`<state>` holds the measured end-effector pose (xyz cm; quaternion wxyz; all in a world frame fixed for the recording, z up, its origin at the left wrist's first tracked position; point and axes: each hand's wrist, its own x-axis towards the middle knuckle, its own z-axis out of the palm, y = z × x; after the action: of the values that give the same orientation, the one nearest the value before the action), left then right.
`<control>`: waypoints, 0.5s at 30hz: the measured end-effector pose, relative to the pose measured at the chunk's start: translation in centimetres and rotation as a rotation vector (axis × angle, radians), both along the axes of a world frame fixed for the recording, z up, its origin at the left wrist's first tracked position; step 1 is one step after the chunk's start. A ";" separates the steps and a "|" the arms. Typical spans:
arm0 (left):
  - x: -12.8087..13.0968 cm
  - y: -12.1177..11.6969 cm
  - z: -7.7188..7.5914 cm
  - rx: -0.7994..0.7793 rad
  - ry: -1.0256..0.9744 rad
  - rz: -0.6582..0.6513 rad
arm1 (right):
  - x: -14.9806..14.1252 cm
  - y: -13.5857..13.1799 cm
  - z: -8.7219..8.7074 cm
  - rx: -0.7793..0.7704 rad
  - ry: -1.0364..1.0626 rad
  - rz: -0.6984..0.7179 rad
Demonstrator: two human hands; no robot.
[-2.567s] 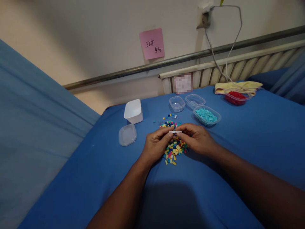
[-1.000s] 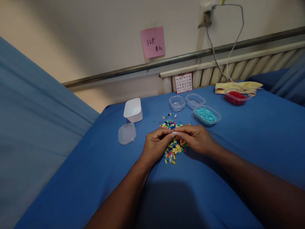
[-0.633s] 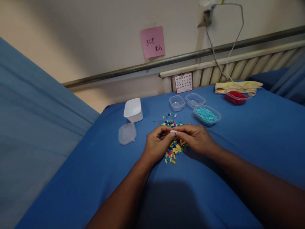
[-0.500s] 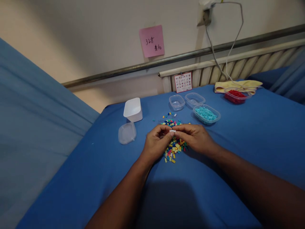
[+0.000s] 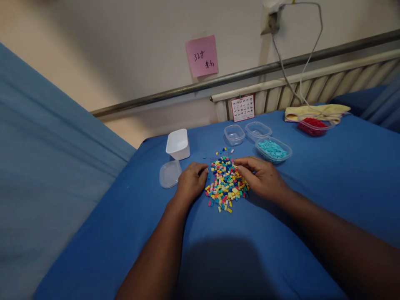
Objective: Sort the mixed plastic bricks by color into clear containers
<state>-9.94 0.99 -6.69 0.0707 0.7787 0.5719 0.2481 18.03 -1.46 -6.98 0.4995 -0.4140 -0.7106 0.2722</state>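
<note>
A heap of small mixed-colour toy building bricks (image 5: 226,183) lies loose on the blue cloth between my hands. My left hand (image 5: 192,181) is at the heap's left edge, thumb and forefinger pinched on a small white brick (image 5: 206,170) that barely shows. On the other side, my right hand (image 5: 262,177) reaches over the heap's upper right. Its thumb and forefinger are a little apart, with their tips close to the bricks; I make out nothing held there.
Left of the heap are a white tub (image 5: 178,144) and a clear lid (image 5: 170,174). Behind it stand two clear containers (image 5: 234,135), one of turquoise pieces (image 5: 272,148), and one of red pieces (image 5: 314,126) by a yellow cloth (image 5: 293,113). A picture card (image 5: 243,108) leans by the radiator.
My hands were together above the heap, both fingering a white piece. They have parted: the left moved left and down with a white brick, the right slightly right, uncovering the heap.
</note>
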 end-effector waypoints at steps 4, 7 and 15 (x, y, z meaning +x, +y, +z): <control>-0.1 0.3 -0.4 0.062 -0.112 0.048 | 0.4 0.2 0.2 0.049 -0.027 -0.038; -0.1 0.5 -0.7 0.084 -0.168 0.069 | 0.7 0.4 0.1 0.078 -0.041 -0.090; 0.2 0.9 -1.4 0.033 -0.013 -0.026 | 2.9 1.5 1.5 0.246 -0.133 -0.223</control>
<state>-9.78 1.93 -8.07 0.0648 0.7856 0.5570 0.2615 20.88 0.04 -5.52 0.5254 -0.4431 -0.7197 0.0982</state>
